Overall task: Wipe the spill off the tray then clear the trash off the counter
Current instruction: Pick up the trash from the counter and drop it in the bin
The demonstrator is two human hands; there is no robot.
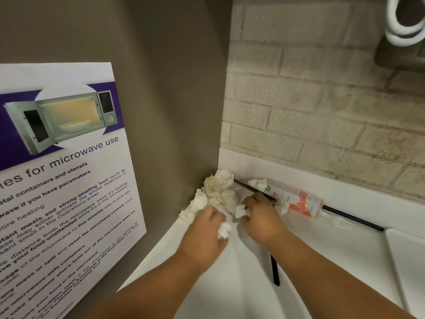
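A heap of crumpled, stained paper napkins (219,189) fills the back left corner of the white counter (322,247). My left hand (204,229) grips a white napkin wad at the heap's near side. My right hand (262,217) pinches another napkin piece and lies over a thin black stick (351,217) that runs along the backsplash. A plastic wrapper (296,199) with a grapefruit picture lies on its side just right of my right hand. A white plastic fork (338,221) pokes out beneath it. Another black stick (274,270) lies under my right forearm.
A grey panel with a microwave-use poster (59,171) walls off the left side. A brick wall (322,100) backs the counter. The edge of a white tray (407,256) shows at the right. A white holder (402,21) hangs on the wall at the top right.
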